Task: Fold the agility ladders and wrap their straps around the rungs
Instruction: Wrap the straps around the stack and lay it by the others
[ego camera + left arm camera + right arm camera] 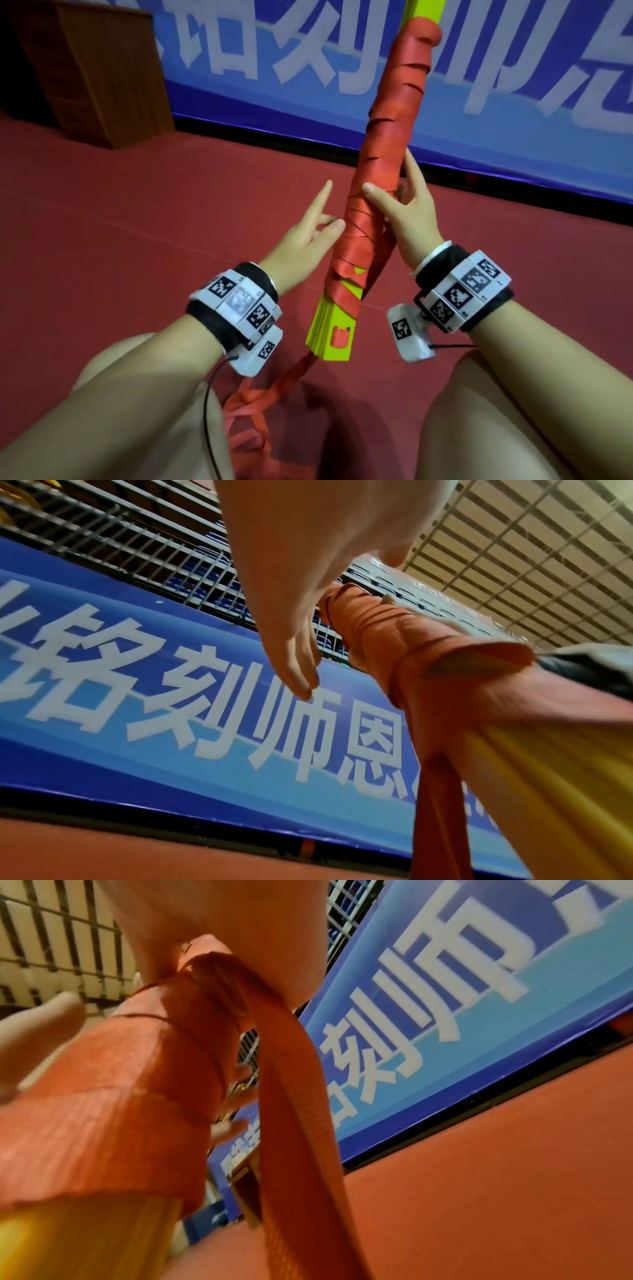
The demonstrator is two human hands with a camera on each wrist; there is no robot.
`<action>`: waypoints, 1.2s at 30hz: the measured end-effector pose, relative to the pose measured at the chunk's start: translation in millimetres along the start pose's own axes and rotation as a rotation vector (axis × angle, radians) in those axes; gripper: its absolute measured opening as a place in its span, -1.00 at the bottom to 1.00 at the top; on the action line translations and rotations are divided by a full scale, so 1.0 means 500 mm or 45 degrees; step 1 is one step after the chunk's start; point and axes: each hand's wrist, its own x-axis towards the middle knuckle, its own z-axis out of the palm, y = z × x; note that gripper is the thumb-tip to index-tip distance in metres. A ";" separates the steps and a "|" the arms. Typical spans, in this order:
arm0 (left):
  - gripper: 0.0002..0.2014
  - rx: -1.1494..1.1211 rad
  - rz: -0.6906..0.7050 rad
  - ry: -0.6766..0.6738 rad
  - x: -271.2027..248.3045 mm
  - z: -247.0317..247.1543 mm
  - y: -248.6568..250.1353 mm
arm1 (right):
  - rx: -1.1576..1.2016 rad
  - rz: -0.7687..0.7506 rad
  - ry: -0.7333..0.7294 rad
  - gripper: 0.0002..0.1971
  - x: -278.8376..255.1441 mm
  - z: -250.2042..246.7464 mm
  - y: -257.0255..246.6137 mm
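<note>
A bundle of yellow-green ladder rungs (pixel 334 329) stands tilted, top leaning away to the right, wound nearly end to end with orange-red strap (pixel 387 137). My right hand (pixel 397 209) grips the bundle at mid-height, thumb across the front and fingers behind. My left hand (pixel 318 222) is just left of the bundle with fingers straight, holding nothing; its thumb tip is at the wrapping. The loose strap tail (pixel 260 401) hangs from the lower end to the floor. The left wrist view shows the open hand (pixel 301 642) beside the wrapped bundle (pixel 428 656). The right wrist view shows the strap tail (pixel 291 1110) dropping from the wrapped bundle (pixel 120 1083).
I sit on a red floor (pixel 137 205) with my bare legs (pixel 120 411) either side of the bundle. A blue banner with white characters (pixel 479 68) runs along the wall ahead. A brown wooden cabinet (pixel 85 68) stands at the far left.
</note>
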 end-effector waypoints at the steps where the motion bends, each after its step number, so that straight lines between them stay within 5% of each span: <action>1: -0.37 -0.043 0.005 0.053 0.004 -0.010 0.003 | 0.020 0.011 -0.045 -0.14 -0.007 0.006 0.001; 8: -0.27 -0.326 0.214 0.509 0.010 -0.033 0.040 | -0.030 0.059 -0.492 -0.24 -0.071 0.073 0.036; 15: -0.23 -0.178 0.215 0.713 0.013 -0.037 0.030 | -0.314 0.028 -0.407 -0.56 -0.073 0.084 0.043; 17: -0.23 -0.097 0.219 0.747 0.018 -0.043 0.024 | -0.461 0.008 -0.415 -0.47 -0.085 0.084 0.047; 20: -0.31 -0.188 0.176 0.727 0.021 -0.048 0.025 | -0.896 -0.074 -0.524 -0.11 -0.103 0.087 0.050; 22: -0.33 -0.329 0.126 0.685 0.022 -0.049 0.024 | -1.059 -0.093 -0.548 -0.06 -0.105 0.089 0.055; 29: 0.12 -0.554 0.016 0.557 0.020 -0.083 0.024 | -0.500 0.087 -0.734 -0.19 -0.085 0.058 0.042; 36: -0.12 -0.644 -0.119 0.419 0.015 -0.056 0.016 | -0.352 0.272 -0.816 -0.18 -0.098 0.032 0.046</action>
